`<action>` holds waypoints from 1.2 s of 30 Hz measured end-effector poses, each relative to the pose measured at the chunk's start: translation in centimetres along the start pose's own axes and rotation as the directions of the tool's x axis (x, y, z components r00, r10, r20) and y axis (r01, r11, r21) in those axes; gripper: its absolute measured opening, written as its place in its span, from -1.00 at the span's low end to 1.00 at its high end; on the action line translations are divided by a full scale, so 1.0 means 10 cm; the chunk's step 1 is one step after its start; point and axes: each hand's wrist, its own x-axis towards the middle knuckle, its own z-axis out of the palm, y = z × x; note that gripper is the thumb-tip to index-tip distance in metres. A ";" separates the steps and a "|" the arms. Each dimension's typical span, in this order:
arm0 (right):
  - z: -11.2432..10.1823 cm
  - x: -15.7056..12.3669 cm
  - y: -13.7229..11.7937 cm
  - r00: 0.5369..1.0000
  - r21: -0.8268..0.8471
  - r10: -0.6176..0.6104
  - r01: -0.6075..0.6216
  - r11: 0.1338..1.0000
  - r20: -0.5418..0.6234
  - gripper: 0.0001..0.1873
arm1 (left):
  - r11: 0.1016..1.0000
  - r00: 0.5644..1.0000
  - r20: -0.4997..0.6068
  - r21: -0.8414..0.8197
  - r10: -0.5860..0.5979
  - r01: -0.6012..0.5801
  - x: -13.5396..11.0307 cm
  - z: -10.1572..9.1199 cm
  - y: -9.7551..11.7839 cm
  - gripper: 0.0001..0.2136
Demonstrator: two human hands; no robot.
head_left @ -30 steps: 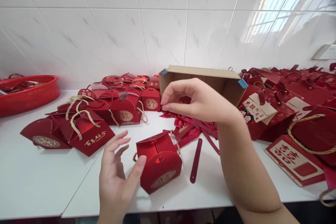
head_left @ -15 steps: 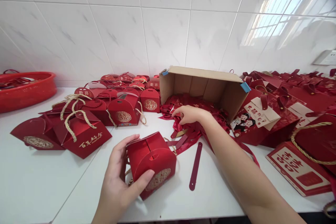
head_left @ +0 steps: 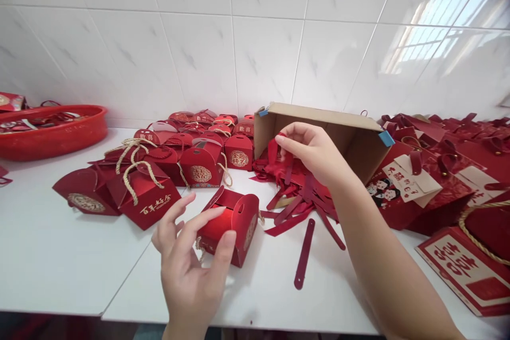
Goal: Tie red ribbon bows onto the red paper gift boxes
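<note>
Your box (head_left: pixel 245 229): smooth card, soft sheen. Cord handles (head_left: pixel 135 142): coarse, twisted fibre. Ribbon (head_left: pixel 272 153) you hold: satiny cloth. Strap (head_left: pixel 305 255): smooth, leather-like. Carton (head_left: pixel 324 116): matt cardboard. Tub (head_left: pixel 59 141): glossy plastic. Table (head_left: pixel 127 255): smooth. Wall tiles (head_left: pixel 269 64) facing you: glossy.

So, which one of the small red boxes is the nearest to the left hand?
The box at the fingertips of the left hand, standing by itself; the other small boxes are all farther away.
</note>
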 end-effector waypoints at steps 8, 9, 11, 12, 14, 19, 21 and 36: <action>0.07 -0.34 -0.41 0.923 0.470 -0.094 -0.100 0.877 0.372 -0.85 | 0.996 0.867 0.491 -0.027 0.091 -0.090 0.53 0.01 0.44 -0.82; 0.07 -0.37 -0.43 0.913 0.495 -0.101 -0.119 0.861 0.395 -0.82 | 0.994 0.815 0.571 -0.078 0.103 -0.071 0.55 0.02 0.46 -0.79; 0.04 -0.41 -0.47 0.913 0.529 -0.118 -0.117 0.840 0.390 -0.79 | 0.982 0.740 0.663 -0.188 0.114 0.017 0.53 0.04 0.48 -0.76; 0.02 -0.42 -0.49 0.923 0.545 -0.132 -0.095 0.833 0.362 -0.82 | 0.970 0.731 0.673 -0.233 0.107 0.072 0.49 0.03 0.48 -0.75; -0.03 -0.42 -0.51 0.948 0.545 -0.151 -0.028 0.838 0.280 -0.93 | 0.944 0.743 0.665 -0.286 0.075 0.161 0.38 0.01 0.47 -0.75; -0.13 -0.34 -0.45 0.991 0.270 -0.123 0.131 0.954 -0.047 -0.76 | 0.917 0.703 0.711 -0.275 -0.008 0.289 0.18 -0.11 0.57 -0.74; -0.16 -0.29 -0.41 0.977 0.151 -0.150 0.173 0.973 -0.154 -0.71 | 0.894 0.637 0.768 -0.327 0.063 0.306 0.19 -0.15 0.67 -0.73; -0.44 -0.27 -0.32 0.991 0.246 0.003 0.030 0.969 -0.132 -0.75 | 0.894 0.447 0.880 -0.321 0.159 0.314 -0.03 -0.24 0.26 -0.77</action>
